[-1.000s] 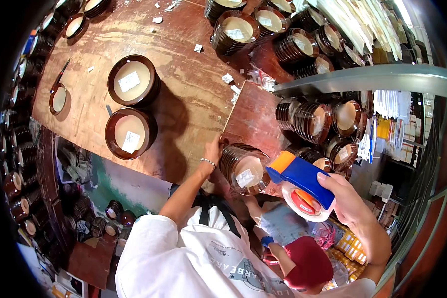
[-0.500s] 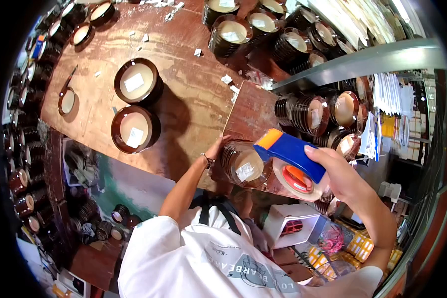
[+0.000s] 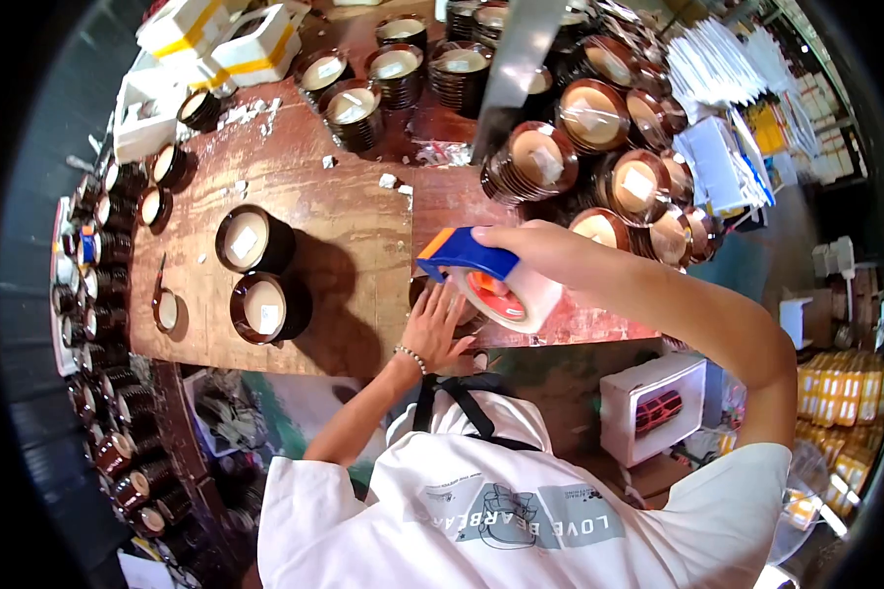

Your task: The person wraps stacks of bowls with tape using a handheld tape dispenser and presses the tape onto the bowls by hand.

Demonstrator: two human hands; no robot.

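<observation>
My right hand [image 3: 538, 247] grips a blue and orange tape dispenser [image 3: 473, 258] carrying a wide roll of tape [image 3: 538, 299]. My left hand [image 3: 436, 326] lies with its fingers spread over a dark brown stack of dishes [image 3: 418, 292] at the table's near edge. Hand and dispenser hide most of that stack. To the left, two brown stacks with pale insides, a farther stack [image 3: 248, 242] and a nearer stack [image 3: 265, 305], stand close together, each with a white label inside. Whether the dispenser touches the stack under my hand, I cannot tell.
Several plastic-wrapped stacks [image 3: 538, 162] crowd the right side of the wooden table [image 3: 349, 216]. A metal post [image 3: 517, 74] rises among them. A small pan-shaped dish [image 3: 167, 311] with a handle lies at left. White foam boxes [image 3: 255, 44] sit at the far left corner.
My left hand has shifted from the stack's side onto its top, fingers spread. My right hand has brought the tape dispenser left, close above my left hand. The camera view has turned.
</observation>
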